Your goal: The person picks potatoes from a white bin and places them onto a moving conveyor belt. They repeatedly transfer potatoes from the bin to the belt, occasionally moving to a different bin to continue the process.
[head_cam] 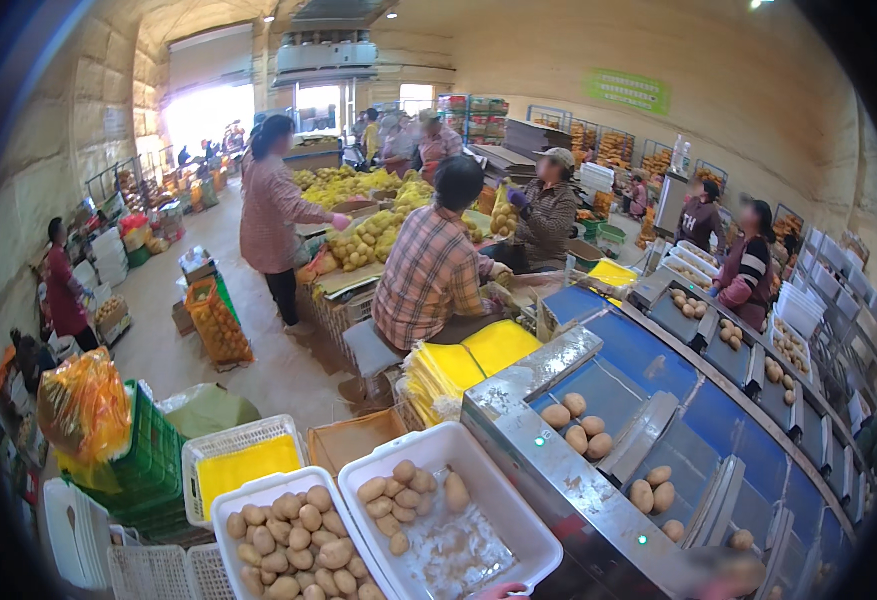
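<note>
My left hand [504, 591] barely shows at the bottom edge, its pink fingers at the near rim of a white plastic tub [517, 517]. Several potatoes [402, 499] lie in the far left part of that tub, whose bottom is dirt-streaked. A pink blur at the lower right looks like my right hand [731, 577]; its fingers are indistinct. It is nearest to a potato [741, 539] in a compartment of the metal sorting machine [536, 420]. A second white tub [222, 517], heaped with potatoes [299, 540], stands against the first on the left.
Yellow mesh bags [498, 349] are stacked beyond the tubs, beside a seated person [431, 277] in plaid. Left of the tubs are a white basket [190, 472] and green crates [134, 450]. A blue belt [738, 427] runs between rows of potato compartments. Other people work around a bag-covered table.
</note>
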`<state>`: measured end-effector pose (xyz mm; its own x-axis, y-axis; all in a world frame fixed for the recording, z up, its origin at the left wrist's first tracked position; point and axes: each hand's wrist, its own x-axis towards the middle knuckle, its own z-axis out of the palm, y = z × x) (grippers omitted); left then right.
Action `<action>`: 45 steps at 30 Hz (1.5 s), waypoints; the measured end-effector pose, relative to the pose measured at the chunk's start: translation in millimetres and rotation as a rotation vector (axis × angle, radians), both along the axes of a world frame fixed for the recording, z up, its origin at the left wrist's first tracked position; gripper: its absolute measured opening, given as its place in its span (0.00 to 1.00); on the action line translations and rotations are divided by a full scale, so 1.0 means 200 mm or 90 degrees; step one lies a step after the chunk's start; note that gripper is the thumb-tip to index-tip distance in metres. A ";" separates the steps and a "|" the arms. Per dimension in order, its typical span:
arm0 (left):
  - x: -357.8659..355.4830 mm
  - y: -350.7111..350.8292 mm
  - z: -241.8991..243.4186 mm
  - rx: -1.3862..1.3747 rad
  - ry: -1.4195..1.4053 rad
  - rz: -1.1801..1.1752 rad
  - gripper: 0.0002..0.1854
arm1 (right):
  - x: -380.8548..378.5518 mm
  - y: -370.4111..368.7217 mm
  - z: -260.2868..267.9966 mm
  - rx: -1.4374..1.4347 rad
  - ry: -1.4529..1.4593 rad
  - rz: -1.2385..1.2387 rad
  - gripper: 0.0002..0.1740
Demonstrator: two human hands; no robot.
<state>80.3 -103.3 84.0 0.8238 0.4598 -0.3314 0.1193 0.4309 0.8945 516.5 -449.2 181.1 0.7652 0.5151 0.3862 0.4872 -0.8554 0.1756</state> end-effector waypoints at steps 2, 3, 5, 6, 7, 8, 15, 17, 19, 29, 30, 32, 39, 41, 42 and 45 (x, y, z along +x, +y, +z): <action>-0.17 0.00 -0.03 0.013 0.015 0.058 0.29 | -0.12 0.17 0.03 0.043 -0.019 0.125 0.28; -0.24 0.01 -0.03 0.030 0.030 0.078 0.31 | -0.17 0.26 0.06 0.044 0.036 0.156 0.27; -0.38 -0.01 -0.10 0.034 0.047 0.112 0.31 | -0.29 0.43 0.08 0.036 0.134 0.208 0.26; -0.43 -0.04 -0.16 0.037 0.054 0.129 0.31 | -0.34 0.49 0.09 0.033 0.179 0.235 0.26; -0.45 -0.09 -0.22 0.009 0.050 0.172 0.30 | -0.39 0.55 0.10 0.028 0.223 0.258 0.25; -0.45 -0.16 -0.28 -0.019 0.044 0.213 0.29 | -0.44 0.59 0.12 0.021 0.268 0.277 0.25; -0.46 -0.24 -0.41 0.147 0.175 0.238 0.29 | -0.85 0.81 0.33 0.036 0.477 0.473 0.21; -0.46 -0.25 -0.41 0.171 0.212 0.249 0.30 | -1.04 0.92 0.49 0.079 0.489 0.578 0.20; -0.46 -0.27 -0.38 0.168 0.195 0.224 0.31 | -1.12 0.97 0.54 0.060 0.507 0.603 0.19; -0.55 -0.15 -0.68 0.477 0.151 0.123 0.23 | -1.33 1.28 0.18 -0.002 0.601 0.746 0.18; -0.57 -0.13 -0.69 0.416 0.132 0.112 0.22 | -1.35 1.31 0.15 -0.016 0.606 0.744 0.18; -0.58 -0.06 -0.67 0.292 0.094 0.093 0.20 | -1.37 1.37 0.04 -0.034 0.564 0.747 0.17; -0.51 0.49 -0.31 0.164 0.240 0.233 0.23 | -1.39 1.59 -0.29 -0.223 0.665 0.703 0.22; -0.51 0.67 -0.33 0.202 0.273 0.273 0.25 | -1.43 1.82 -0.34 -0.152 0.712 0.753 0.23; -0.52 0.73 -0.39 0.191 0.291 0.289 0.26 | -1.47 1.89 -0.38 -0.170 0.745 0.730 0.23; -0.53 0.89 -0.43 0.133 0.335 0.394 0.29 | -1.56 2.13 -0.50 -0.273 0.813 0.704 0.24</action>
<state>-26.1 75.4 -2.9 0.1644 0.8725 -0.4602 0.3405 0.3877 0.8566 204.0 -22.7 81.0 -0.2993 0.8561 -0.4213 0.7610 -0.0522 -0.6466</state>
